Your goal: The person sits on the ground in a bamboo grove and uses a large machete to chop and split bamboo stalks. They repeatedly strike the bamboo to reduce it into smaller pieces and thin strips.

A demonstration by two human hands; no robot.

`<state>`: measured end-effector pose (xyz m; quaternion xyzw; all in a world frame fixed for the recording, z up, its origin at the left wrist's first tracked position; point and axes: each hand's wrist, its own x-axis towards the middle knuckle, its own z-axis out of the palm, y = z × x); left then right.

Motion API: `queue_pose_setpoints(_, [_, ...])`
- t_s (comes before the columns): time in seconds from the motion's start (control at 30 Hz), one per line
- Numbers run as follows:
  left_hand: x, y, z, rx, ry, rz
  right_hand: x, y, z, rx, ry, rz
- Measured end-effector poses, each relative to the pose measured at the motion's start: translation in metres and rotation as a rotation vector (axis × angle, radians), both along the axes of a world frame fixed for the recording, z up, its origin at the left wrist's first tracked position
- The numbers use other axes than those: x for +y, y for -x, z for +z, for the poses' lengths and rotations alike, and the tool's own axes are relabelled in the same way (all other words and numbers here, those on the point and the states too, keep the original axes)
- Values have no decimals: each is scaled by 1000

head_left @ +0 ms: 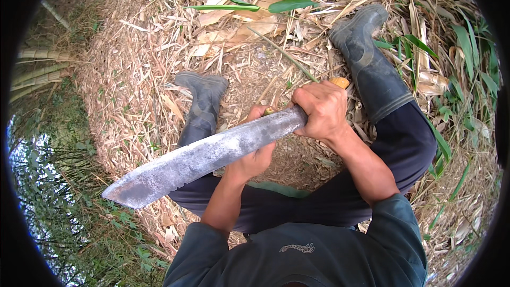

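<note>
My right hand (321, 109) is closed round the handle of a machete, whose light wooden butt (339, 82) sticks out past the fist. The broad, worn grey blade (207, 154) reaches across to the left, its tip at the far left of my lap. Behind the blade, my left hand (257, 159) is closed, partly hidden by the metal. A small greenish stick end (269, 111) shows above its fingers; the rest of that stick is hidden. A thin green stem (289, 57) slants down to my right fist; whether it touches the hand I cannot tell.
Dry leaves and chips (154, 64) cover the ground. My dark rubber boots (204, 101) stand apart, knees bent. Green leaves (291, 5) lie ahead, leafy plants (467, 53) grow at the right, and bamboo stalks (40, 74) and bushes are at the left.
</note>
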<state>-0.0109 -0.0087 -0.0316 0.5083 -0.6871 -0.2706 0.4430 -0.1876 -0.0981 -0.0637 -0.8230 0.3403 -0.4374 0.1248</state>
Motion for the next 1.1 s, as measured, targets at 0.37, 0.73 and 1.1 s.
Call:
queue_pose_setpoints(0.37, [-2, -1, -5, -127, -37, -5, -7, 1, -1, 48, 2, -25])
queue_pose_setpoints(0.73, [7, 16, 7, -119, -27, 66, -24, 8, -12, -6, 141, -27])
queue_pose_setpoints(1.1, [10, -33, -2, 141, -49, 92, -19, 7, 3, -185, -294, -260])
